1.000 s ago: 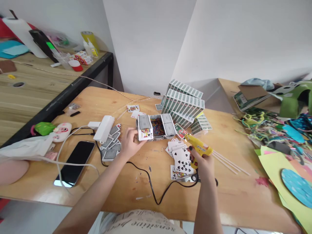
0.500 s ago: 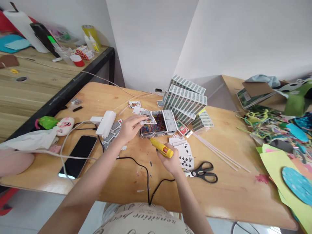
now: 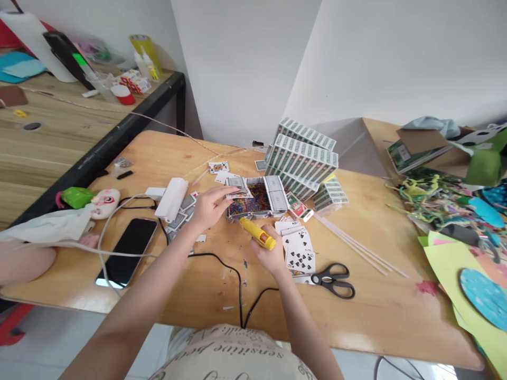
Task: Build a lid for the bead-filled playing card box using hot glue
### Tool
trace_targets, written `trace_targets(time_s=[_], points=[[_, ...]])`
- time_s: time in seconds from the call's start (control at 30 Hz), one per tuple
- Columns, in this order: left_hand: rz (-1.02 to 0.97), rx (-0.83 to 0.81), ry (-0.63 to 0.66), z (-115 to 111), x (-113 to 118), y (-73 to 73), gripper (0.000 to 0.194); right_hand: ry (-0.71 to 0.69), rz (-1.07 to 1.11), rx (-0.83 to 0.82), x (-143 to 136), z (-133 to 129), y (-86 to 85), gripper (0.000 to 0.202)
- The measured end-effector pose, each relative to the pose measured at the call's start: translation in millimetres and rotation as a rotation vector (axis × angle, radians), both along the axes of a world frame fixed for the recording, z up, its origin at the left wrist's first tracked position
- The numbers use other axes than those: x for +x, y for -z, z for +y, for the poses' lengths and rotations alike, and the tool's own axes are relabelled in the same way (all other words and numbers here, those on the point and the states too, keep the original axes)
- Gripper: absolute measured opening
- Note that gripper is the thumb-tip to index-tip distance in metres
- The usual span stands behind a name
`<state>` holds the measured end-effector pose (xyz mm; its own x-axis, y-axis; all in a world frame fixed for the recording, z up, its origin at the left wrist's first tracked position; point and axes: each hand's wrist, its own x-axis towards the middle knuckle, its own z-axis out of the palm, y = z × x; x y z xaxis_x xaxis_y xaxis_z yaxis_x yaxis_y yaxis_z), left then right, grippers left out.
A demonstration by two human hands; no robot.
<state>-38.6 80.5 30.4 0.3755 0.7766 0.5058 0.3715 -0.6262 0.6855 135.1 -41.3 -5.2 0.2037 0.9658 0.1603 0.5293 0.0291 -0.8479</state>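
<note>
Two hands: glue gun (image 3: 258,234) beside card box (image 3: 255,198).

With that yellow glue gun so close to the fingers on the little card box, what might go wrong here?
The yellow glue gun in the right hand points its nozzle at the small box built of playing cards, right beside the left hand lifting a card flap; a burn seems possible. Its black cord hangs over the wooden table edge and might snag. Glue could drip onto the loose spade cards.
</note>
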Motion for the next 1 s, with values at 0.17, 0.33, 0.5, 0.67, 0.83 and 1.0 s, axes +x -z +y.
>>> trace_targets(time_s=[0.17,0.33,0.5,0.67,0.83,1.0], points=[[0.002,-0.015,0.010,-1,0,0.7,0.025,0.002,-0.051,0.017,-1,2,-1.6,0.021],[0.002,-0.026,0.018,-1,-1,2.2,0.025,0.010,-0.087,0.019,-2,2,-1.2,0.023],[0.003,-0.028,0.020,-1,-1,3.8,0.024,0.031,-0.077,0.005,-1,2,-1.2,0.023],[0.001,-0.037,0.019,-1,-2,4.5,0.025,0.055,-0.073,0.002,1,2,-0.2,0.024],[0.010,-0.040,0.025,-1,-2,4.6,0.025,0.124,-0.072,-0.039,8,-2,5.0,0.024],[0.005,-0.035,0.016,-1,-1,6.0,0.025,0.155,-0.125,-0.043,5,-3,8.9,0.023]])
